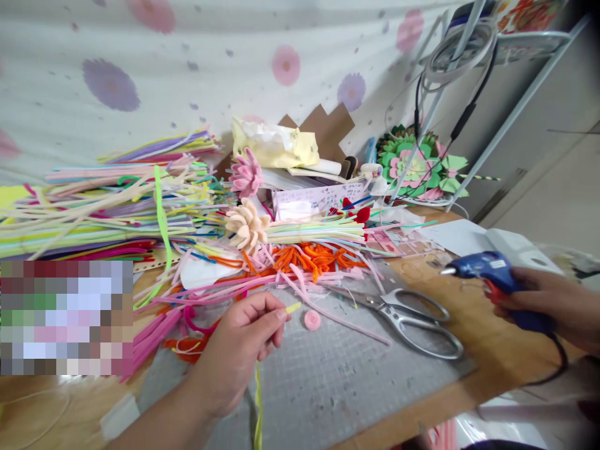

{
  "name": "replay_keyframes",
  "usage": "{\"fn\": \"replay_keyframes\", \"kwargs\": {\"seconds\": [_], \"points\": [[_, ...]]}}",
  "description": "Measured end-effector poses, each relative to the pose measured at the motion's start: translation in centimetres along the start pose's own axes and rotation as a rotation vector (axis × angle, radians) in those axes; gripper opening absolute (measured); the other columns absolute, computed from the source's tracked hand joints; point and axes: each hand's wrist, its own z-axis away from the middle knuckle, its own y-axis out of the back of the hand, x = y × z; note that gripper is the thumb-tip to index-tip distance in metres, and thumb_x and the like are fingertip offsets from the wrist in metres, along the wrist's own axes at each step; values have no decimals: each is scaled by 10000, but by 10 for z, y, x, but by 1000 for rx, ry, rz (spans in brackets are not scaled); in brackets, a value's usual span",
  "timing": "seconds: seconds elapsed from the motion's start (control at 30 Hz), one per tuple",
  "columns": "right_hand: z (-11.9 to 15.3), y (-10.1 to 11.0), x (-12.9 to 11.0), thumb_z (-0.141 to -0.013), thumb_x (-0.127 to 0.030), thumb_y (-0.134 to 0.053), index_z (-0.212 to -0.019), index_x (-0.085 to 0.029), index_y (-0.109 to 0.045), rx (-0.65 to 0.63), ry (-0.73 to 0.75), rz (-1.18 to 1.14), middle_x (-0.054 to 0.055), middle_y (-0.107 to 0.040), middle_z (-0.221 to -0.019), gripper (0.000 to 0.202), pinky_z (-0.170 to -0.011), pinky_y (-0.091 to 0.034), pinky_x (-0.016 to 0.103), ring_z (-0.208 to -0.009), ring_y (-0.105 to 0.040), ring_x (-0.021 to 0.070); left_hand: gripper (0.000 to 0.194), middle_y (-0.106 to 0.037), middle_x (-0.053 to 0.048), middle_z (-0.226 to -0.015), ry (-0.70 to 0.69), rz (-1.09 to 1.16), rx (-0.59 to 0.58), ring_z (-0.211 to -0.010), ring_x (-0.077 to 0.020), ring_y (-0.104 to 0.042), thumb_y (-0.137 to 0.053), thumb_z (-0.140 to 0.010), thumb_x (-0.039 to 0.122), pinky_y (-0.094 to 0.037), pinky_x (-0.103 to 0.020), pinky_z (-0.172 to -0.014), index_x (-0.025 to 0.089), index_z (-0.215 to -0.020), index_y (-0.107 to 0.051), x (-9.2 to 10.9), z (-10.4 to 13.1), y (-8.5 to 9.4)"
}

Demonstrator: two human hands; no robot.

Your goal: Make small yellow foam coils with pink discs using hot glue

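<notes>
Pinched in my left hand [253, 331] is a yellow pipe cleaner [258, 400]; its short tip pokes out past the thumb, and the long end hangs below the palm. Just right of those fingertips a small pink coil [312, 320] lies on the grey cutting mat [337, 387]. My right hand [539, 300] grips a blue glue gun [487, 267] with a red trigger, nozzle pointing left, off to the right of the mat. Silver scissors [398, 312] rest on the mat between both hands, beside a loose pink pipe cleaner [347, 326].
Bundles of coloured pipe cleaners [94, 212] fill the left and back of the table. A pink flower [246, 173], a cream flower [247, 225] and orange pieces [314, 259] sit behind the mat. A metal rack [422, 125] with cables stands at back right.
</notes>
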Motion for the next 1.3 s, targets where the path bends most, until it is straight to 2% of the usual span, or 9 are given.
{"fn": "replay_keyframes", "kwargs": {"seconds": [0.13,0.23,0.4,0.53,0.63,0.77,0.93,1.1,1.3], "points": [[30,-42,-53,-570,-152,-728,-700,-248,-710,-255,-115,-264,48,-647,-684,162,-614,-425,337,-608,-604,120,199,-511,67,-506,-7,12,25,-448,-60,-314,-607,-796,254,-194,-211,-436,168,-626,-549,-1,0,0],[53,-81,-80,-530,-250,-799,-643,-204,-694,-417,-181,-355,44,-634,-651,161,-543,-440,275,-571,-567,138,204,-494,73,-487,-11,18,72,-446,-62,-298,-621,-775,263,-189,-211,-430,172,-608,-548,2,1,-1],[74,-119,-85,-555,-395,-849,-705,-186,-667,-600,-135,-402,-16,-596,-641,316,-542,-411,200,-579,-501,101,220,-479,75,-457,-29,11,151,-442,-69,-283,-636,-752,284,-204,-215,-431,179,-578,-551,5,3,-3],[80,-133,-88,-645,-405,-791,-862,-231,-709,-662,-64,-412,-8,-635,-724,290,-579,-451,199,-647,-558,116,197,-480,74,-451,-48,11,175,-437,-71,-278,-635,-745,281,-205,-219,-431,183,-586,-574,5,4,-2],[81,-141,-90,-697,-391,-736,-812,-248,-709,-706,66,-249,10,-685,-804,185,-641,-508,235,-722,-620,157,210,-490,69,-463,-62,22,181,-442,-74,-291,-632,-747,272,-208,-221,-432,187,-568,-563,4,3,-2],[80,-147,-77,-730,-410,-679,-869,-260,-684,-639,242,5,19,-711,-854,205,-706,-562,306,-771,-672,208,215,-493,64,-466,-82,34,179,-449,-79,-313,-632,-752,265,-223,-223,-440,190,-562,-563,6,4,-2],[81,-150,-51,-713,-431,-679,-1137,-245,-587,-382,314,134,80,-692,-1067,472,-868,-549,399,-921,-677,262,190,-490,64,-457,-83,12,186,-450,-81,-317,-629,-766,277,-239,-223,-456,188,-601,-599,5,7,0],[77,-147,-55,-744,-383,-630,-1028,-266,-655,-336,524,295,64,-691,-1105,309,-795,-591,361,-969,-678,277,170,-472,66,-444,-97,-3,193,-457,-85,-331,-636,-768,274,-247,-223,-465,185,-623,-623,4,8,-1],[79,-143,-62,-780,-332,-590,-901,-284,-687,-352,620,391,26,-717,-1003,163,-717,-607,304,-918,-697,245,159,-491,65,-461,-132,-13,151,-473,-89,-370,-633,-779,268,-268,-222,-474,198,-636,-638,1,6,2]]}}
